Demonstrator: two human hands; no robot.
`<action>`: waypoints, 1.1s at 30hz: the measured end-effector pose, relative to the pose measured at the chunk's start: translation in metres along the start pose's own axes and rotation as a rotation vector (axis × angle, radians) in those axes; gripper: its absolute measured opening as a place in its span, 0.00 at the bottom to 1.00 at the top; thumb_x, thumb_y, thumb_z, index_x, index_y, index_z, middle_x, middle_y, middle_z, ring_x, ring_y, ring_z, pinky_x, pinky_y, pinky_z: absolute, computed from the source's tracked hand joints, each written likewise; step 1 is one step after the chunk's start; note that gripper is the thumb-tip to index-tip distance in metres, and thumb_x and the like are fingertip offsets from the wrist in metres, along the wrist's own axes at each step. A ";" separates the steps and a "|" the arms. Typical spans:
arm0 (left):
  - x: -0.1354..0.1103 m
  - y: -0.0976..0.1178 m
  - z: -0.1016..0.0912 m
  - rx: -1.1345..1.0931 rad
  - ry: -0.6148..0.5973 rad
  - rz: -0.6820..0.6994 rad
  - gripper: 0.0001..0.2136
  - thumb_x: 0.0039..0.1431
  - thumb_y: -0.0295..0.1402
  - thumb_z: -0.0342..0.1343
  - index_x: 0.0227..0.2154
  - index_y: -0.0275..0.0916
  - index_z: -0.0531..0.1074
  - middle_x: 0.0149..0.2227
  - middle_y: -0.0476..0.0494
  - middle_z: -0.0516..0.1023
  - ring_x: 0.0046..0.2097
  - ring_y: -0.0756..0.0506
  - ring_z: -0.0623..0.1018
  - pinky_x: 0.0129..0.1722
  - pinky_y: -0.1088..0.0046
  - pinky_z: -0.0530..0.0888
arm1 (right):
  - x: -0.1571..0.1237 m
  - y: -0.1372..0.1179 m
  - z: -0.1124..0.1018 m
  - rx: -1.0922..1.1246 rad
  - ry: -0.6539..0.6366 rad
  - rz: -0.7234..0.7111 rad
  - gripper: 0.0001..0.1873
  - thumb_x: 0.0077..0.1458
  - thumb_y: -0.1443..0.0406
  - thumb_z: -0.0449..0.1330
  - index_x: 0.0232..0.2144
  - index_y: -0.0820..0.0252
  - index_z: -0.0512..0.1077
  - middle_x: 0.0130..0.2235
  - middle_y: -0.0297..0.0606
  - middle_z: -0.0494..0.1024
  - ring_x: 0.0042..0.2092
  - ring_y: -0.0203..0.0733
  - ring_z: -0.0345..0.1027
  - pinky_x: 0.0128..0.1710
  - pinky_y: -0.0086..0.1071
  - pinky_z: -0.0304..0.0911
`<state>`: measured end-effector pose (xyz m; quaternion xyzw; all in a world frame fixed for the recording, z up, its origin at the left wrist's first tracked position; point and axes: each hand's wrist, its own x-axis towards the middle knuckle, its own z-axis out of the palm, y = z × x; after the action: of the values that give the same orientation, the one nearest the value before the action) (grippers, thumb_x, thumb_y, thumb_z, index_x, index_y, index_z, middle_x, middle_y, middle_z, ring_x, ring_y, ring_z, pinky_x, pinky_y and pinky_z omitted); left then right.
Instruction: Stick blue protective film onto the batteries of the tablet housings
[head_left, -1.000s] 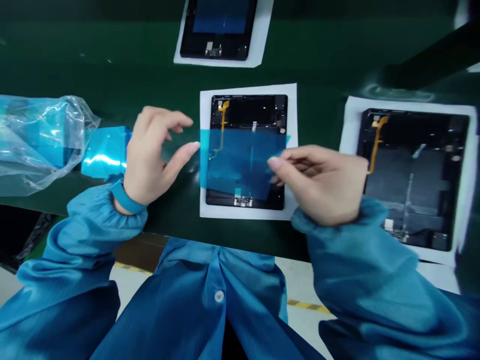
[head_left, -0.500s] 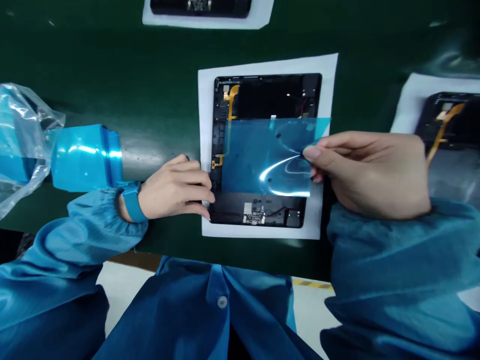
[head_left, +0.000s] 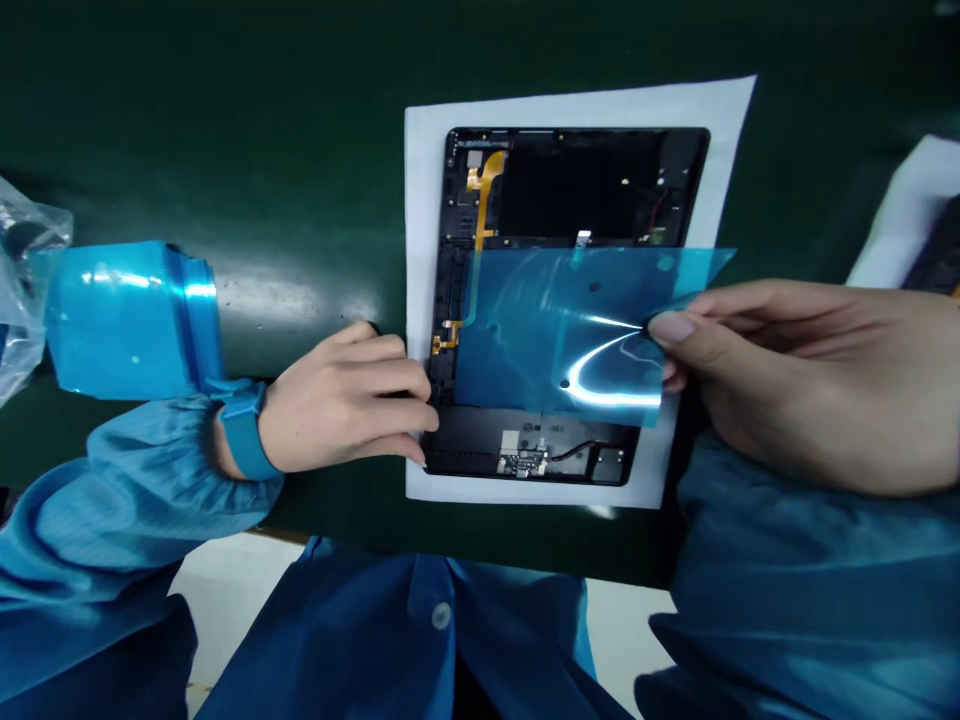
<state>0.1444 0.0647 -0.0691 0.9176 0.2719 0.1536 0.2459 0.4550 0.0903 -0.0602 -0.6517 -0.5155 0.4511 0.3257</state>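
An opened tablet (head_left: 585, 190) lies with its insides facing up, showing an orange ribbon cable and a small circuit board. A translucent blue film (head_left: 525, 330) spreads across its middle, past its right edge. My right hand (head_left: 795, 370) is closed, pinching the film's right side between thumb and fingers; the film creases and shines there. My left hand (head_left: 345, 400) has its fingers curled against the tablet's lower left edge, thumb below. Under the tablet is a white sheet (head_left: 424, 130).
To the left, a stack of blue film pieces (head_left: 120, 320) lies beside a clear plastic bag (head_left: 34, 260). Another white sheet (head_left: 907, 210) with a dark device (head_left: 937, 245) on it is partly visible at the right. The green table (head_left: 262, 130) ends in front of my body.
My view has shifted and come closer, so the tablet looks larger. The device at the top has left the view. Both hands keep their hold; the film lies nearly as before.
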 end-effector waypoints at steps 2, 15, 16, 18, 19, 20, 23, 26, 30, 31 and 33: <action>0.000 0.000 0.000 0.011 -0.002 0.001 0.13 0.67 0.47 0.56 0.38 0.44 0.78 0.36 0.49 0.81 0.36 0.48 0.73 0.36 0.68 0.62 | -0.001 -0.001 0.000 -0.021 0.001 0.004 0.24 0.37 0.46 0.76 0.24 0.58 0.78 0.21 0.35 0.73 0.20 0.34 0.66 0.19 0.33 0.66; -0.002 0.000 0.001 0.002 0.023 0.031 0.12 0.65 0.45 0.59 0.39 0.41 0.77 0.37 0.48 0.80 0.36 0.47 0.73 0.35 0.67 0.62 | -0.001 -0.006 0.002 -0.060 -0.001 0.013 0.24 0.38 0.45 0.75 0.24 0.57 0.77 0.21 0.35 0.74 0.20 0.33 0.65 0.21 0.34 0.69; -0.002 0.000 0.001 0.001 0.025 0.033 0.12 0.65 0.45 0.59 0.39 0.41 0.77 0.37 0.48 0.80 0.35 0.47 0.73 0.36 0.67 0.62 | -0.001 -0.005 0.002 -0.061 0.001 0.017 0.24 0.37 0.45 0.75 0.24 0.57 0.78 0.21 0.34 0.74 0.20 0.33 0.65 0.21 0.33 0.69; -0.001 0.000 0.001 0.003 0.028 0.031 0.12 0.66 0.45 0.58 0.38 0.41 0.77 0.37 0.48 0.80 0.35 0.48 0.73 0.36 0.68 0.62 | -0.002 -0.005 0.002 -0.065 0.009 0.017 0.25 0.37 0.45 0.75 0.24 0.58 0.78 0.21 0.34 0.74 0.20 0.32 0.65 0.20 0.32 0.68; -0.001 0.000 0.001 0.004 0.027 0.029 0.12 0.66 0.45 0.58 0.38 0.41 0.77 0.36 0.48 0.80 0.35 0.48 0.73 0.36 0.68 0.62 | -0.002 -0.005 0.002 -0.068 0.012 0.015 0.25 0.37 0.45 0.75 0.24 0.58 0.78 0.21 0.34 0.74 0.20 0.32 0.65 0.20 0.31 0.68; -0.001 0.000 0.001 0.004 0.025 0.028 0.12 0.66 0.45 0.58 0.38 0.42 0.77 0.36 0.48 0.80 0.35 0.48 0.73 0.36 0.68 0.62 | -0.002 -0.005 0.001 -0.068 0.013 0.011 0.25 0.37 0.45 0.75 0.24 0.58 0.78 0.20 0.34 0.74 0.20 0.32 0.65 0.20 0.31 0.68; -0.002 0.000 0.001 -0.008 0.021 0.034 0.12 0.65 0.44 0.59 0.39 0.40 0.77 0.37 0.47 0.80 0.36 0.47 0.72 0.36 0.68 0.62 | -0.002 -0.003 0.000 -0.064 0.005 0.024 0.25 0.37 0.45 0.75 0.24 0.59 0.78 0.19 0.34 0.74 0.20 0.31 0.65 0.20 0.29 0.69; -0.002 0.000 0.001 -0.019 0.028 0.041 0.12 0.64 0.44 0.60 0.39 0.39 0.77 0.37 0.46 0.79 0.36 0.47 0.72 0.36 0.67 0.62 | -0.001 0.000 -0.001 -0.053 -0.004 0.054 0.25 0.37 0.46 0.76 0.25 0.59 0.79 0.19 0.32 0.74 0.19 0.31 0.66 0.21 0.27 0.71; -0.001 0.000 0.000 -0.032 0.026 0.033 0.12 0.64 0.44 0.60 0.39 0.39 0.77 0.37 0.47 0.79 0.36 0.47 0.71 0.36 0.67 0.61 | -0.001 0.005 -0.004 -0.036 -0.009 0.047 0.19 0.42 0.51 0.76 0.26 0.59 0.80 0.20 0.32 0.75 0.20 0.31 0.68 0.21 0.23 0.71; -0.001 0.000 0.001 -0.035 0.024 0.032 0.12 0.64 0.44 0.60 0.39 0.39 0.77 0.37 0.47 0.79 0.36 0.47 0.70 0.36 0.67 0.61 | -0.002 0.006 -0.004 -0.031 -0.012 0.042 0.17 0.43 0.53 0.76 0.26 0.59 0.80 0.20 0.32 0.76 0.21 0.31 0.69 0.21 0.23 0.71; -0.002 0.001 0.001 -0.038 0.022 0.031 0.12 0.64 0.43 0.60 0.40 0.39 0.77 0.37 0.47 0.79 0.36 0.47 0.70 0.36 0.67 0.61 | -0.002 0.009 -0.005 -0.021 -0.021 0.032 0.15 0.45 0.54 0.75 0.27 0.58 0.81 0.21 0.32 0.76 0.21 0.30 0.69 0.22 0.22 0.71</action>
<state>0.1438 0.0628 -0.0700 0.9151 0.2576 0.1726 0.2577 0.4630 0.0862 -0.0657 -0.6585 -0.5131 0.4575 0.3063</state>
